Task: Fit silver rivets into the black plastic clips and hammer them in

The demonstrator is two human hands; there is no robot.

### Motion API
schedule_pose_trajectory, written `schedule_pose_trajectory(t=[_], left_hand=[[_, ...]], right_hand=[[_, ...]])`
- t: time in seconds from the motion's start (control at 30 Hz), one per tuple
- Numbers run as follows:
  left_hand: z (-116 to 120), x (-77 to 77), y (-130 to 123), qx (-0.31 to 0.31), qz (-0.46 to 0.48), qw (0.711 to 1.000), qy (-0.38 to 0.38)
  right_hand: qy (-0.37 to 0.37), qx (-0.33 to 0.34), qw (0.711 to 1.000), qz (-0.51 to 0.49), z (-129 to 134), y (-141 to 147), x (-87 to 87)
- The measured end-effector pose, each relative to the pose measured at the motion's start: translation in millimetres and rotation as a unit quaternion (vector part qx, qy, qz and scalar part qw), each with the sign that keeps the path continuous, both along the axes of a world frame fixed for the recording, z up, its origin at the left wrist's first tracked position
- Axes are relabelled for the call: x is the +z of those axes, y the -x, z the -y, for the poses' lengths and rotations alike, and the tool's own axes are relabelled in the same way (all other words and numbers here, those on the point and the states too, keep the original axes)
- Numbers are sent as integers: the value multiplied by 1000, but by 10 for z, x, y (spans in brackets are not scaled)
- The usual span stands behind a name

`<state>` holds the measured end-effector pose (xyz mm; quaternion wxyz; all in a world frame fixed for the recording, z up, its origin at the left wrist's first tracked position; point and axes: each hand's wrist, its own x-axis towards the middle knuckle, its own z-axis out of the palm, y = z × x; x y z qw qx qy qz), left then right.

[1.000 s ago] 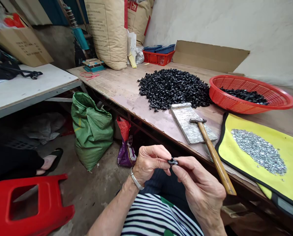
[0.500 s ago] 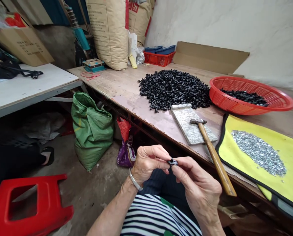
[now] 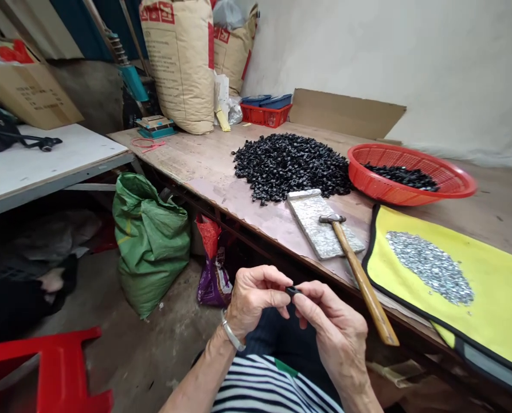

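Note:
Over my lap, just short of the table edge, both hands pinch one small black plastic piece (image 3: 292, 291). My left hand (image 3: 256, 298), with a bangle at the wrist, grips its left end between thumb and forefinger. From the other side my right hand (image 3: 335, 321) holds it by the fingertips, which hide part of it. Beyond them a wooden-handled hammer (image 3: 361, 275) rests with its head on a worn metal plate (image 3: 313, 221). A heap of black plastic pieces (image 3: 294, 163) lies behind the plate. Small shiny metal bits (image 3: 430, 267) are spread on a yellow cloth (image 3: 500, 287) to the right.
A red basket (image 3: 457, 186) with black pieces stands at the right. Large paper sacks (image 3: 180, 69) and a small red crate (image 3: 266, 116) are at the back. On the floor sit a green sack (image 3: 150, 241) and a red stool (image 3: 62, 367); a person's foot (image 3: 51, 281) shows at left.
The camera view has shifted, so the scene sits lower and further left. The black piece has turned a little between my fingertips; both hands still hold it. The person's foot at left has moved.

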<state>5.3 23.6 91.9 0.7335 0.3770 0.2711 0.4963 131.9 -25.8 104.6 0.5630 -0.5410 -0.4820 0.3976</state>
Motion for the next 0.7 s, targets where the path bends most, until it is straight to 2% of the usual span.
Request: schedule_pose_trajectory(t=[0.17,0.23,0.3,0.37,0.43,0.47,0.5,0.57,0.7], left_hand=[[-6,15,-80,5,-23,999,24],[-22,26,-127,13,-24,998,50],[-46,32,-183,19,-30,997,74],[-84,35,-248,21,-43,995,90],[-148,43,-323,25,-55,993,101],[-193,50,-365,29,-59,992,105],[-246,61,-408,35,-61,992,108],[-371,85,-499,53,-64,990,112],[-626,120,-665,87,-70,987,112]], right_hand=[[86,17,992,-90,-12,-25,0],[121,36,988,-89,-48,-96,40],[122,31,992,-3,-114,-246,100],[75,-39,984,155,-214,-459,156],[12,-146,937,318,-346,-685,184],[9,-171,914,368,-417,-784,185],[24,-176,904,388,-488,-868,180],[82,-143,914,370,-611,-989,165],[175,-60,946,265,-722,-1107,174]])
